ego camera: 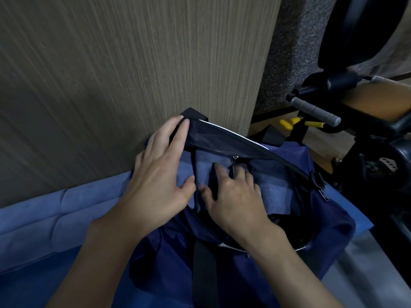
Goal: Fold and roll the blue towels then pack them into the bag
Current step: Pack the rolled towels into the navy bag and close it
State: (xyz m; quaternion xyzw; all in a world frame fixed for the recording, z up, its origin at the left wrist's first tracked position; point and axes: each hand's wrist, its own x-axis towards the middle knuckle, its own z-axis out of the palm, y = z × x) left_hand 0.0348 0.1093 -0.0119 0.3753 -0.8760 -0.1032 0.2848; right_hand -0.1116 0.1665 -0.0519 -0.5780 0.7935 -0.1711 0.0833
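Inside bag – right hand fingers spread, pressing blue towel down. Left hand fingers straight, holding rim back. Best: keep mouth wide, seat roll flat in corner – room for 1 more.

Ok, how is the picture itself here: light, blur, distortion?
Head view: dim overall, and the inside of the bag goes near black beside the right hand. Head view: the left hand, the right hand and the blue towel are fairly sharp. Head view: the wood-grain panel looks smeared toward the left edge, and wide-angle stretch shows at the borders.
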